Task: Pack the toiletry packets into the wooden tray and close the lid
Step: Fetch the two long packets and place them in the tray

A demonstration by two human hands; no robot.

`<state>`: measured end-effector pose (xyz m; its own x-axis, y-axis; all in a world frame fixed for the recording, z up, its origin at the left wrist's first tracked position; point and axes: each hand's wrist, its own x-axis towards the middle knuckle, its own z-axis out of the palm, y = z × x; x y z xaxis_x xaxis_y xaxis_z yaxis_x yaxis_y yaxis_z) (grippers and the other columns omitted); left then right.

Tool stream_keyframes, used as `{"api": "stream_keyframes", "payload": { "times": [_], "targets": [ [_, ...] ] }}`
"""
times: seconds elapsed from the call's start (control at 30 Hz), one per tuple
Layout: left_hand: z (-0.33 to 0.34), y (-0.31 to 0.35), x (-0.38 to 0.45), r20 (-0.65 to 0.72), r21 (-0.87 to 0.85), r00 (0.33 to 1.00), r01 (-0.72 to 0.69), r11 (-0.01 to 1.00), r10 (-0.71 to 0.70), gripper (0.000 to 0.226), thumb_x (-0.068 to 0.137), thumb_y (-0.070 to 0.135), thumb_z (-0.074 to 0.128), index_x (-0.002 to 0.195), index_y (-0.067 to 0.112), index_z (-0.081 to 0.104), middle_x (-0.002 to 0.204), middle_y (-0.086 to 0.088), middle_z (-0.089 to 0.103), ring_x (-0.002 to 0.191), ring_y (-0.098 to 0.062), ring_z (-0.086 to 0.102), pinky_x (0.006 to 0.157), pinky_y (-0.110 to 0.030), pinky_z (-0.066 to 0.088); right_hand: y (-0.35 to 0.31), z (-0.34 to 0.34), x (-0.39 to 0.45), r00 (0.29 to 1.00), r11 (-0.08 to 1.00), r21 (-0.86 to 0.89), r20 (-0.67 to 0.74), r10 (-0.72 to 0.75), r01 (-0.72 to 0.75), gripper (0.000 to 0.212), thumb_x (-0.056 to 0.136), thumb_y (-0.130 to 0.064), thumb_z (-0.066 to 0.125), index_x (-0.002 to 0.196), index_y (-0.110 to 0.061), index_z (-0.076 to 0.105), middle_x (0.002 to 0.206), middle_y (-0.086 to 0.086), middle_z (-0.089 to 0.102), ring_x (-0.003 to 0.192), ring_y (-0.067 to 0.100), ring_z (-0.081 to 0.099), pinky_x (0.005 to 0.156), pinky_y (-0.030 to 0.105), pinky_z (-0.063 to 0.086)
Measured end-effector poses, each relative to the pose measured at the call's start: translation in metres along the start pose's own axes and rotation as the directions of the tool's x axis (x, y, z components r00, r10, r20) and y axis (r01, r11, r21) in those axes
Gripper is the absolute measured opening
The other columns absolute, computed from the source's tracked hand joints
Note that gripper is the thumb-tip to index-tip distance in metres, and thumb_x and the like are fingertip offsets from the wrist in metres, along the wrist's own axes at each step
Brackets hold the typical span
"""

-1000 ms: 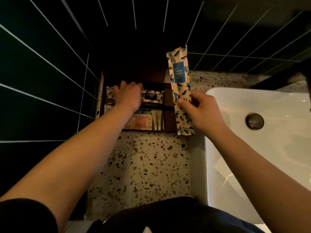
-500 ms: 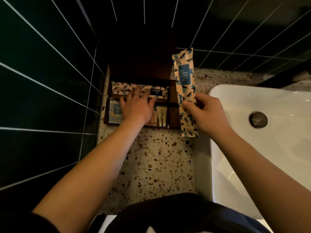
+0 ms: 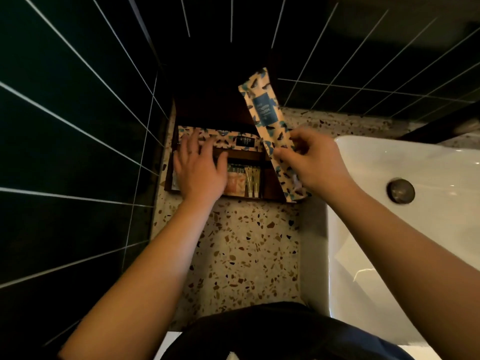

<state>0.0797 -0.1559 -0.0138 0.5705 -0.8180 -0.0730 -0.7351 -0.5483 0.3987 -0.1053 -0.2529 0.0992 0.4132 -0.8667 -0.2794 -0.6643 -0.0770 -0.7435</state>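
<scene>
A dark wooden tray point(image 3: 271, 187) sits in the corner of the terrazzo counter, its lid point(image 3: 213, 105) raised against the wall. A long patterned packet point(image 3: 228, 141) lies across the tray's back compartment. An orange packet point(image 3: 235, 184) and small tubes point(image 3: 252, 181) fill the front one. My left hand point(image 3: 198, 171) rests flat on the tray's left side, fingers spread, covering what lies beneath. My right hand point(image 3: 315, 161) pinches a long patterned toothbrush packet point(image 3: 270, 126) with a blue label, tilted over the tray's right end.
Dark green tiled walls point(image 3: 78, 126) close in at the left and back. A white basin point(image 3: 405, 209) with a round drain point(image 3: 400, 191) lies to the right. Speckled counter point(image 3: 246, 253) stretches between the tray and my body.
My right hand has tilted the toothbrush packet, its top leaning left over the tray. My left hand came down from the back compartment and now lies flat on the front left.
</scene>
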Motion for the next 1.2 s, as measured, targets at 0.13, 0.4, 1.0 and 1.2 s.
{"api": "stream_keyframes", "payload": {
  "times": [0.13,0.4,1.0,1.2],
  "targets": [
    [-0.002,-0.027,-0.031,-0.030,-0.020,0.983,0.183,0.983,-0.183,0.065,0.099,0.049,0.047,0.155,0.020,0.031,0.169,-0.011,0.016,0.156,-0.031,0.007,0.125,-0.053,0.006,-0.015,0.015,0.035,0.995,0.980,-0.178,0.065,-0.076,0.087,0.027,0.090,-0.033,0.070,0.115,-0.022,0.067,0.101,-0.003,0.066,0.088,0.016,0.062,0.071,0.032,0.049],
    [0.000,-0.046,-0.042,0.078,-0.214,0.961,0.275,0.937,-0.264,0.082,0.100,0.044,0.053,0.162,0.015,0.008,0.171,-0.006,0.008,0.156,-0.025,0.012,0.125,-0.046,0.018,-0.013,0.080,0.097,0.957,0.867,-0.459,0.281,-0.067,0.195,0.034,0.093,-0.030,0.066,0.123,-0.015,0.066,0.118,0.018,0.066,0.103,0.035,0.063,0.075,0.035,0.046],
    [0.005,-0.039,-0.039,0.042,-0.153,0.959,0.283,0.947,-0.280,0.081,0.099,0.047,0.053,0.161,0.016,0.012,0.170,-0.009,0.011,0.155,-0.028,0.014,0.126,-0.046,0.016,-0.015,0.140,0.107,0.952,0.629,-0.729,0.301,-0.059,0.270,0.036,0.093,-0.011,0.064,0.129,-0.006,0.059,0.131,0.014,0.053,0.118,0.040,0.054,0.086,0.046,0.048],
    [0.007,-0.039,-0.037,0.032,-0.134,0.958,0.287,0.948,-0.285,0.081,0.098,0.046,0.054,0.161,0.015,0.013,0.170,-0.010,0.011,0.155,-0.028,0.014,0.126,-0.042,0.010,-0.013,0.143,0.103,0.955,0.666,-0.691,0.270,-0.120,0.280,0.045,0.090,-0.002,0.065,0.133,-0.009,0.053,0.134,0.017,0.048,0.113,0.042,0.056,0.073,0.043,0.046]
  ]
}}
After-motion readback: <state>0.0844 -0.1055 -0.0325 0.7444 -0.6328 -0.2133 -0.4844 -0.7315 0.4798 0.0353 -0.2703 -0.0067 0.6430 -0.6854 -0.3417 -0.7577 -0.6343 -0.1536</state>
